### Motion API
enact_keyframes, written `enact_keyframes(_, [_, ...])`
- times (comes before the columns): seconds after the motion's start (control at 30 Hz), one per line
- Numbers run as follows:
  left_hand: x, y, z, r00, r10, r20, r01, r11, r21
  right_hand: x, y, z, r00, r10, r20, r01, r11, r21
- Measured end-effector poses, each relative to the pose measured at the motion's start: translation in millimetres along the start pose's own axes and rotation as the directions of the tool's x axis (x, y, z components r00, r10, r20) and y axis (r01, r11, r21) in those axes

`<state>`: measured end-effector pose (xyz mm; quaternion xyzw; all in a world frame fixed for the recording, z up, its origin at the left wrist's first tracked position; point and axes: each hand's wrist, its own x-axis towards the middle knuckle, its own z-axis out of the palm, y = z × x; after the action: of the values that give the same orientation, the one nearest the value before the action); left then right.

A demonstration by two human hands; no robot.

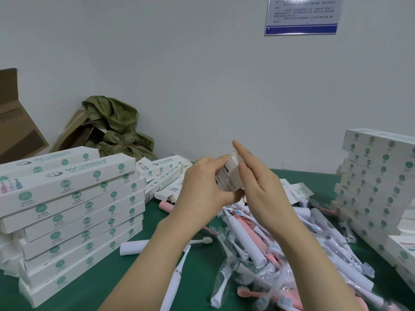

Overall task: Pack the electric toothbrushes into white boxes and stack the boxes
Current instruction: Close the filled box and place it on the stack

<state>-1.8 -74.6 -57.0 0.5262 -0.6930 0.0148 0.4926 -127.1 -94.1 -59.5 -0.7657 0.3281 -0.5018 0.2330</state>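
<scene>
I hold a white toothbrush box [228, 176] end-on above the green table [197, 277]. My left hand [202, 187] grips the box from the left, fingers curled round it. On the box's right side lies my right hand [258, 180], its fingers straight against the end flap. A heap of white and pink electric toothbrushes [280, 250] in clear wrap lies below my hands. One white toothbrush [177, 274] lies apart on the table.
A tall stack of white boxes [74, 212] stands at the left, another stack [377, 187] at the right. Loose boxes [164, 178] lie behind my hands. A rolled white paper [134, 246] lies on the table. Cardboard cartons [15, 122] and a green sack [116, 129] sit by the wall.
</scene>
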Motion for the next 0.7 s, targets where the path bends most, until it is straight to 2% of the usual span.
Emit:
enact_keyframes(0.1, [0.0, -1.4, -1.8, 1.0, 0.024, -0.019, -0.024, 1.0, -0.012, -0.7, 1.7, 2.6, 0.998, -0.054, 0.023, 0.055, 0.998, -0.04])
enact_keyframes(0.2, [0.7, 0.0, -3.5, 0.999, 0.02, -0.042, -0.021, 0.999, -0.046, 1.3, 1.5, 6.3, 0.991, -0.118, 0.057, 0.126, 0.979, -0.161])
enact_keyframes(0.27, [0.7, 0.3, -4.7, 0.998, 0.026, -0.053, -0.027, 1.0, -0.013, 1.2, 2.3, 8.9, 0.99, -0.118, 0.078, 0.134, 0.957, -0.257])
enact_keyframes(0.33, [-1.1, -0.3, -6.6, 0.999, 0.021, -0.04, -0.021, 1.0, -0.01, -1.9, 1.2, 12.6, 0.992, -0.101, 0.077, 0.117, 0.958, -0.262])
enact_keyframes(0.4, [-3.7, 1.3, -9.5, 1.0, 0.01, -0.028, -0.012, 0.998, -0.061, -5.6, -2.8, 17.1, 0.995, -0.095, 0.022, 0.097, 0.991, -0.095])
enact_keyframes(0.47, [-3.8, 6.2, -16.0, 1.0, -0.004, -0.024, -0.002, 0.973, -0.232, -4.9, -10.2, 15.0, 0.995, -0.028, -0.093, 0.053, 0.96, 0.275])
enact_keyframes(0.5, [-2.7, 7.8, -20.7, 1.0, 0.003, -0.02, -0.01, 0.93, -0.367, -2.1, -12.0, 11.6, 0.989, 0.051, -0.142, 0.017, 0.898, 0.439])
enact_keyframes(0.53, [-0.8, 7.5, -26.0, 1.0, 0.02, -0.014, -0.024, 0.872, -0.49, 0.8, -10.9, 6.5, 0.976, 0.133, -0.174, -0.022, 0.851, 0.525])
enact_keyframes(0.57, [1.5, 4.9, -31.7, 0.999, 0.042, 0.001, -0.033, 0.808, -0.589, 3.4, -8.4, 0.6, 0.964, 0.2, -0.178, -0.082, 0.855, 0.512])
enact_keyframes(0.63, [3.4, -3.7, -42.0, 0.995, 0.081, 0.058, -0.008, 0.644, -0.765, 5.0, 2.4, -9.7, 0.931, 0.338, -0.14, -0.286, 0.911, 0.295])
enact_keyframes(0.7, [2.1, -15.1, -47.2, 0.99, 0.09, 0.11, 0.056, 0.466, -0.883, 3.7, 16.6, -16.4, 0.862, 0.497, -0.097, -0.488, 0.867, 0.1])
